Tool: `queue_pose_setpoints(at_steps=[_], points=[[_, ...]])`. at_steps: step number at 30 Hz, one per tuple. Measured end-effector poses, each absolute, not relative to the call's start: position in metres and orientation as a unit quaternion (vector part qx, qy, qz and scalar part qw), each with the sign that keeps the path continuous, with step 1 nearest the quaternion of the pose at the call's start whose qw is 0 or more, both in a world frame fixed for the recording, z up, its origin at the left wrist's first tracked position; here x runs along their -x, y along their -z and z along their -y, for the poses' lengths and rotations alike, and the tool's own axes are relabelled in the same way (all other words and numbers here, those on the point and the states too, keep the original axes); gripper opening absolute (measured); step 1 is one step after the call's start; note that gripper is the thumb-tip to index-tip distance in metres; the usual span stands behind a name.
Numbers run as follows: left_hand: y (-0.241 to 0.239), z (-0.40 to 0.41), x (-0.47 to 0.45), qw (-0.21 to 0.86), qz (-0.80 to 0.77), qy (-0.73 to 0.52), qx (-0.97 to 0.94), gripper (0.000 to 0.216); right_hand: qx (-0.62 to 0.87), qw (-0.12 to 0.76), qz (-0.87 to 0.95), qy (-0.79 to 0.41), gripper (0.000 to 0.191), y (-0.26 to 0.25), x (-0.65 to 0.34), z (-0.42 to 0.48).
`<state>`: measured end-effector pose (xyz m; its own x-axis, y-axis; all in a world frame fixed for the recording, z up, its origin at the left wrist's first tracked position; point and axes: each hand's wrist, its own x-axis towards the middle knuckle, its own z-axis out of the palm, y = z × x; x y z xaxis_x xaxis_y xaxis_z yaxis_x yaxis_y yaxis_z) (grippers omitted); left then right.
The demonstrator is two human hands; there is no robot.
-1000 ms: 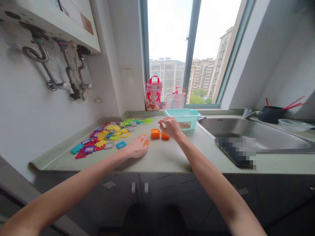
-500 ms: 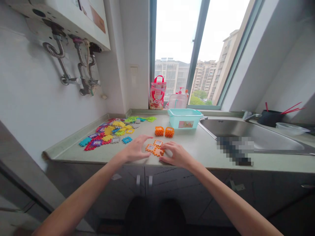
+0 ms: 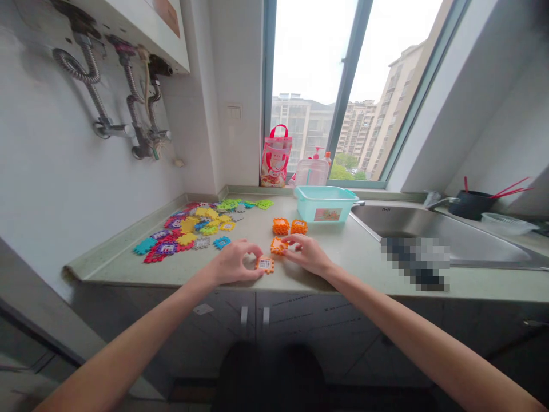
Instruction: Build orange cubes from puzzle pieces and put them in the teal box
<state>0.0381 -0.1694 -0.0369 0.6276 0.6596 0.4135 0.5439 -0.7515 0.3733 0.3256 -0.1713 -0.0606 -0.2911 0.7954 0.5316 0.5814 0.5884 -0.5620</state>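
Between the thumb and index finger of my left hand point(image 3: 231, 263) is an orange puzzle tile with a printed white face point(image 3: 266, 264), near the counter's front edge. My right hand point(image 3: 307, 254) grips a plain-faced orange puzzle tile point(image 3: 278, 246) by its right side. That tile seems to lie over another orange one, mostly covered. Just behind stand two small stacks of orange tiles, a left stack point(image 3: 281, 226) and a right stack point(image 3: 299, 227). One blue tile point(image 3: 222, 242) lies beyond my left fingers.
A loose pile of colourful tiles point(image 3: 189, 225) spreads over the counter's left side. Behind the stacks sits a turquoise tub point(image 3: 326, 205). The steel sink point(image 3: 412, 220) is on the right, with a blurred-out dark item at its front edge. A pink bag point(image 3: 275, 163) stands by the window.
My left fingers have closed on the printed tile and drawn it slightly toward me. My right hand has shifted the plain tile away from me, over the back printed one.
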Motion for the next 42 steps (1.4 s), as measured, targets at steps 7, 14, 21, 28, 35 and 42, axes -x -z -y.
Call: queue_pose_setpoints(at_steps=[7, 14, 21, 28, 35, 42], points=[[0.032, 0.153, -0.039, 0.167, -0.322, -0.386, -0.848, 0.035, 0.440, 0.350, 0.825, -0.064, 0.015, 0.062, -0.318, 0.163], [0.026, 0.093, -0.093, 0.189, -0.241, -0.336, -0.891, 0.039, 0.477, 0.453, 0.721, -0.217, 0.019, 0.070, -0.342, 0.156], [0.041, 0.082, -0.094, 0.188, -0.215, -0.300, -0.910, 0.056, 0.463, 0.421, 0.749, -0.218, 0.040, 0.071, -0.344, 0.163], [0.043, 0.080, -0.082, 0.229, -0.234, -0.255, -0.910, 0.063, 0.449, 0.358, 0.803, -0.159, 0.026, 0.059, -0.336, 0.163], [0.046, 0.081, -0.083, 0.249, -0.239, -0.262, -0.901, 0.063, 0.453, 0.335, 0.820, -0.107, 0.017, 0.055, -0.332, 0.164], [0.049, 0.080, -0.082, 0.232, -0.216, -0.293, -0.902, 0.068, 0.471, 0.298, 0.830, -0.030, 0.026, 0.054, -0.328, 0.165]])
